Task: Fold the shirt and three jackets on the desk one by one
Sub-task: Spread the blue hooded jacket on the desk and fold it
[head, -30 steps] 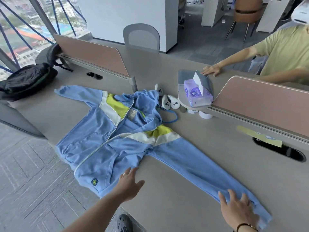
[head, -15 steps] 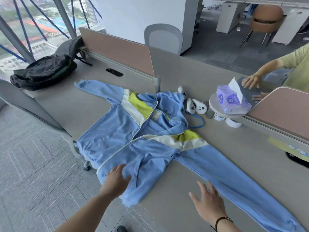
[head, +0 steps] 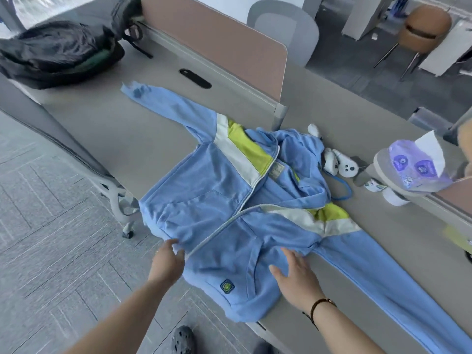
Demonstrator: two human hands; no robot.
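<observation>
**Blue jacket laid out for folding, hem over the desk edge**

Grey laminate desk (head: 132,139) is seen carrying a light-blue zip jacket (head: 217,182), spread front-up with both sleeves stretched outward. The jacket's hem is draped past the near edge of the desk, above the floor. A dark bag (head: 58,52) is set at the far left corner, well apart from the jacket; a tissue pack (head: 416,167) and small white controllers (head: 339,164) are grouped just beside the hood.

A slide off the desk is judged the main risk: with the hem already overhanging, any tug toward the body could drag the garment down. The hood, bunched against the controllers and a blue cord, could also catch them when the cloth is shifted.

The left hand (head: 167,261) is placed at the hem beside the zip, its fingers touching the cloth edge; whether the fabric is pinched cannot be told. The right hand (head: 296,277) is laid flat on the lower right panel, fingers spread.
</observation>
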